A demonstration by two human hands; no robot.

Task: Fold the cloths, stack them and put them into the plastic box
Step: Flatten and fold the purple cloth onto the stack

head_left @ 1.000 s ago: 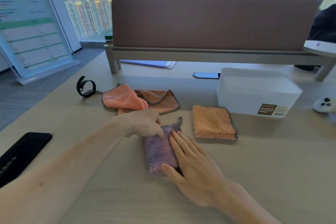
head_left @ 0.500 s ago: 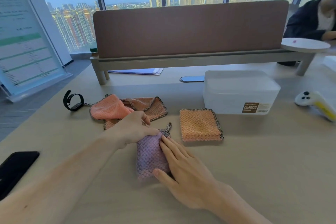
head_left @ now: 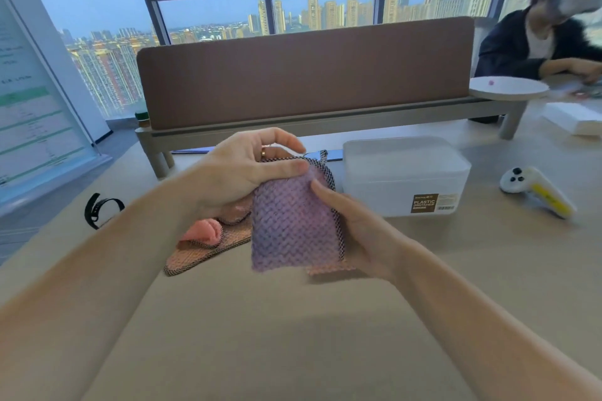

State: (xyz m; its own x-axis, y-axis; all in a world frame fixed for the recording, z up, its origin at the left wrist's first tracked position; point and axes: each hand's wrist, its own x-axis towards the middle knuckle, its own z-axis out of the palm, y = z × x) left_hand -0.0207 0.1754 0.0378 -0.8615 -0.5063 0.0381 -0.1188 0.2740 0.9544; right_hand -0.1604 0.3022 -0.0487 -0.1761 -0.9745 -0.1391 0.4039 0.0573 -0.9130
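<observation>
A folded purple cloth (head_left: 291,221) with a dark stitched edge is lifted off the table, held by both hands. My left hand (head_left: 241,172) pinches its top edge. My right hand (head_left: 358,231) grips its right side, thumb on the front. Just below the purple cloth a strip of the folded orange cloth (head_left: 329,270) shows; the rest of it is hidden behind cloth and hand. An unfolded pink cloth (head_left: 202,233) lies bunched on a brownish cloth (head_left: 208,249) to the left. The closed plastic box (head_left: 407,172) stands behind my right hand.
A black wristband (head_left: 101,210) lies at the left. A white and yellow controller (head_left: 534,189) rests right of the box. A brown desk divider (head_left: 303,75) on a low shelf spans the back. Another person sits at the far right, beside a round white tray (head_left: 508,92).
Both hands have lifted the purple cloth off the table and carried it right, over the folded orange cloth. The camera has tilted up.
</observation>
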